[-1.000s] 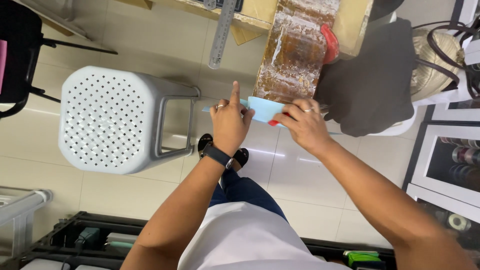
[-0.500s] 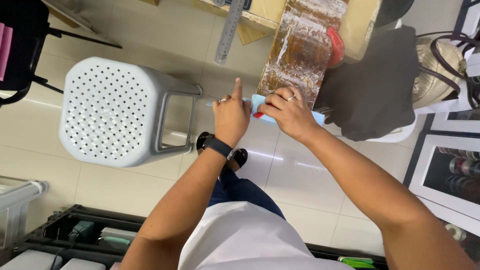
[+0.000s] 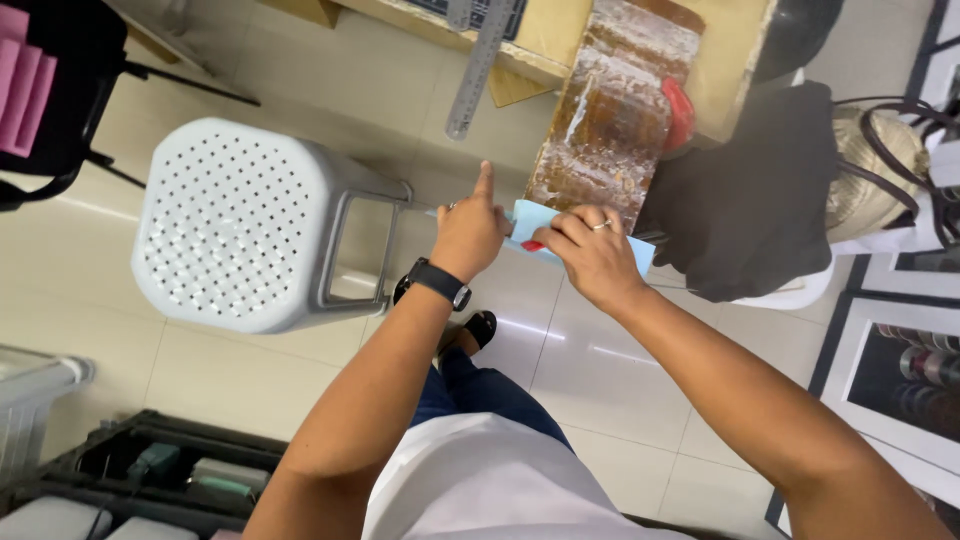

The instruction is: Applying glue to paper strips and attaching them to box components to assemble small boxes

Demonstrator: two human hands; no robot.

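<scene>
Head view, looking straight down past my own arms: both of my hands meet over a light blue sheet of paper, held in the air above the tiled floor. A second ago the sheet stuck out well between the two hands and my right hand sat further to the right; since then that hand has slid left along the paper, so that now only a small blue patch shows between the hands and a corner pokes out past my right wrist. I judge that I am pressing or folding the sheet rather than just carrying it.

My left hand is mostly closed around the paper's left edge, with the forefinger pointing straight away from me. My right hand lies on top of the sheet, fingers curled and pinching down on it; something small and red shows just under those fingers, though I cannot tell what it is.

The paper lies between and under both hands, touching both. Just beyond it is the edge of a worn brown board on the tabletop, with a steel ruler further left. A white perforated stool stands to the left of my left arm.
</scene>
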